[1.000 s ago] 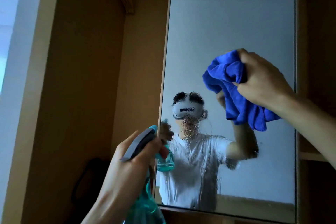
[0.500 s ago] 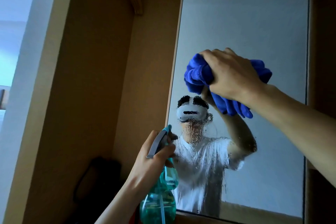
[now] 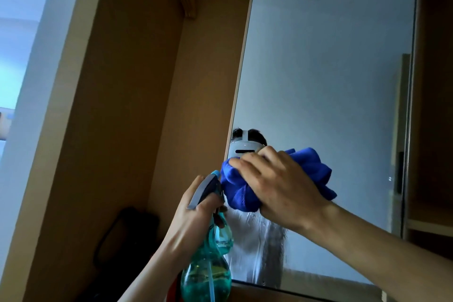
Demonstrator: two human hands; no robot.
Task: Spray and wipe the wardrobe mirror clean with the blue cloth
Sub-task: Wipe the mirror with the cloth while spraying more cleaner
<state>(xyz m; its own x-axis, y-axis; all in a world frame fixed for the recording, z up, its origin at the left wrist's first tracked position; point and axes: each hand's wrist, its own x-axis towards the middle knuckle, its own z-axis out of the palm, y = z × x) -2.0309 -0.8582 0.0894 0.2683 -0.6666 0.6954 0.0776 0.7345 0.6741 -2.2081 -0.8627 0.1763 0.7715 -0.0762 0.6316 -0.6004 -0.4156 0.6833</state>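
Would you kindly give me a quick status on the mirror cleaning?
Right hand grips blue cloth against mirror. Left hand grips spray bottle. Wet streaks below cloth; nothing blocking.

bare left hand (image 3: 196, 213) and forearm (image 3: 152, 272), bare right hand (image 3: 282, 191) and forearm (image 3: 382, 255), reflected white t-shirt (image 3: 245, 235), white headset (image 3: 242, 149) over dark hair (image 3: 257, 134)

I count my two hands (image 3: 277, 189) (image 3: 193, 218), one blue cloth (image 3: 311, 167), one spray bottle (image 3: 208, 267), one mirror (image 3: 331, 81) and one dark bag (image 3: 127, 240).
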